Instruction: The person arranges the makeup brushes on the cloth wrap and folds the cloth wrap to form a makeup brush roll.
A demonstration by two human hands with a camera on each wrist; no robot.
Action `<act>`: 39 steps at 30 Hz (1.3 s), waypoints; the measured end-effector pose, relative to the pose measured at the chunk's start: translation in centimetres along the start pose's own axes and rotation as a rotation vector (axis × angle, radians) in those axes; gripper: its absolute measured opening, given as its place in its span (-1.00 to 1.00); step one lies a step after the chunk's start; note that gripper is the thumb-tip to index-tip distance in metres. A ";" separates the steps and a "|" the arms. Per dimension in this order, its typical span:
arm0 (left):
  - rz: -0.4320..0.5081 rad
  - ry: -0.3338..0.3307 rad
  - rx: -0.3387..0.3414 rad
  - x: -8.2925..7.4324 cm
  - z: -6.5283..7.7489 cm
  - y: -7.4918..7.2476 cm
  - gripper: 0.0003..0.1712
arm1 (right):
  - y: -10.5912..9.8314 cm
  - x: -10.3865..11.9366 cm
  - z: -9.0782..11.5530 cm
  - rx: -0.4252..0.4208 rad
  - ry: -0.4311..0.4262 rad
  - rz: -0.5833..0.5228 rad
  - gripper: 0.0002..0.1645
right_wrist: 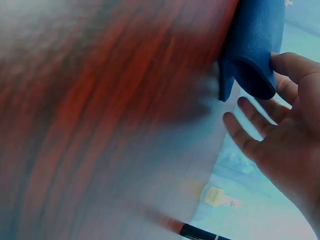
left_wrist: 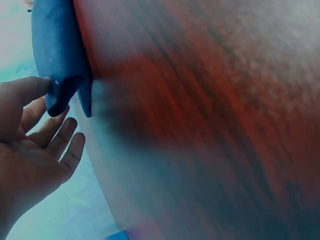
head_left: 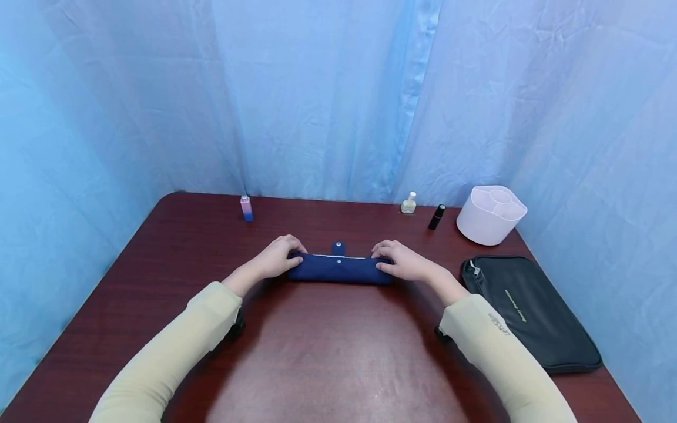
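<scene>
A navy blue fabric pouch [head_left: 338, 272], folded over into a long roll, lies crosswise on the dark red table. A snap tab [head_left: 338, 247] sticks out behind it, and a snap button sits on its upper front edge. My left hand [head_left: 276, 257] pinches the left end between thumb and forefinger. At the opposite end my right hand [head_left: 406, 262] pinches the fabric the same way. Both wrist views show the curled, layered ends of the pouch [left_wrist: 57, 42], with the remaining fingers of each hand spread behind it.
A pink-and-blue bottle [head_left: 247, 210] stands at the back left. Toward the back right are a small white-capped bottle [head_left: 408, 204], a black tube [head_left: 436, 217] and a white divided container [head_left: 482, 224]. A black zipped case [head_left: 539, 329] lies near the right edge. Blue curtains [head_left: 328, 100] surround the table.
</scene>
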State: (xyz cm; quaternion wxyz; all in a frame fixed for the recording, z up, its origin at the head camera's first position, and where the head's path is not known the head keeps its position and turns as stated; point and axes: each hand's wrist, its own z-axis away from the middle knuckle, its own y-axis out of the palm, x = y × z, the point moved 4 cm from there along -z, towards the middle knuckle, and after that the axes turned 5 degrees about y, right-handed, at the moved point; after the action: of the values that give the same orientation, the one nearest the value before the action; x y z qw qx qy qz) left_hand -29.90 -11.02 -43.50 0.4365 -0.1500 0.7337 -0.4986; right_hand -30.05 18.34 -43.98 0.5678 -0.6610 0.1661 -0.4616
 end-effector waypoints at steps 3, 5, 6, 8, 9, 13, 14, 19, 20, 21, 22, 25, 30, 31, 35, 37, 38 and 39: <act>-0.003 -0.017 0.017 0.2 -0.2 0.3 -0.82 | 0.1 -0.4 -0.3 0.026 0.028 -0.017 -0.70; -0.002 -0.041 0.035 0.3 -0.4 0.5 -0.81 | 0.1 -0.6 -0.5 0.043 0.052 -0.031 -0.69; -0.001 -0.051 0.039 0.3 -0.4 0.6 -0.81 | 0.1 -0.6 -0.6 0.044 0.056 -0.035 -0.70; -0.007 -0.043 0.029 0.3 -0.6 0.6 -0.81 | 0.1 -0.6 -0.7 0.045 0.066 -0.039 -0.71; -0.016 -0.023 0.013 0.2 -0.6 0.5 -0.80 | 0.0 -0.6 -0.8 0.045 0.071 -0.040 -0.72; -0.047 0.114 -0.054 -0.6 -0.6 0.1 -0.74 | 0.2 -0.5 -1.1 0.042 0.077 -0.025 -0.74; -0.055 0.151 -0.061 -0.8 -0.5 0.0 -0.72 | 0.2 -0.5 -1.1 0.041 0.077 -0.020 -0.75; -0.077 0.171 0.010 -1.5 0.1 0.2 -0.71 | 0.2 -0.5 -1.3 0.038 0.088 -0.032 -0.76; -0.082 0.153 0.027 -1.5 0.2 0.3 -0.69 | 0.2 -0.5 -1.3 0.038 0.091 -0.037 -0.75; -0.083 0.137 0.040 -1.5 0.3 0.4 -0.65 | 0.1 -0.5 -1.3 0.041 0.095 -0.044 -0.75; -0.086 0.125 0.049 -1.5 0.4 0.6 -0.62 | 0.1 -0.5 -1.4 0.044 0.101 -0.050 -0.74; -0.091 0.109 0.047 -1.4 0.5 0.8 -0.58 | 0.0 -0.2 -1.8 0.051 0.098 -0.064 -0.71; -0.109 0.093 0.029 -1.3 0.3 1.1 -0.61 | -0.3 0.9 -3.1 0.053 0.075 -0.093 -0.59; -0.115 0.090 0.029 -1.2 0.3 1.2 -0.62 | -0.3 1.2 -3.5 0.055 0.072 -0.094 -0.56; -0.122 0.081 0.032 -1.2 0.1 1.3 -0.63 | 0.1 2.0 -5.1 0.075 0.080 -0.089 -0.45; -0.123 0.080 0.037 -1.2 0.1 1.3 -0.63 | 0.4 2.3 -5.8 0.086 0.088 -0.082 -0.42; -0.121 0.078 0.042 -1.2 0.1 1.3 -0.63 | 0.5 2.4 -6.1 0.092 0.092 -0.079 -0.41; -0.121 0.079 0.046 -1.3 0.1 1.3 -0.63 | 0.7 2.5 -6.4 0.096 0.096 -0.082 -0.40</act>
State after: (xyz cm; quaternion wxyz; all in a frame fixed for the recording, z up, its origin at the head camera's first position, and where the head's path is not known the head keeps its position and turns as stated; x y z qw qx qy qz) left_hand -28.81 -9.68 -44.03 0.3796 -0.1640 0.7284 -0.5463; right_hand -33.67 12.49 -44.00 0.5710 -0.6164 0.1435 -0.5230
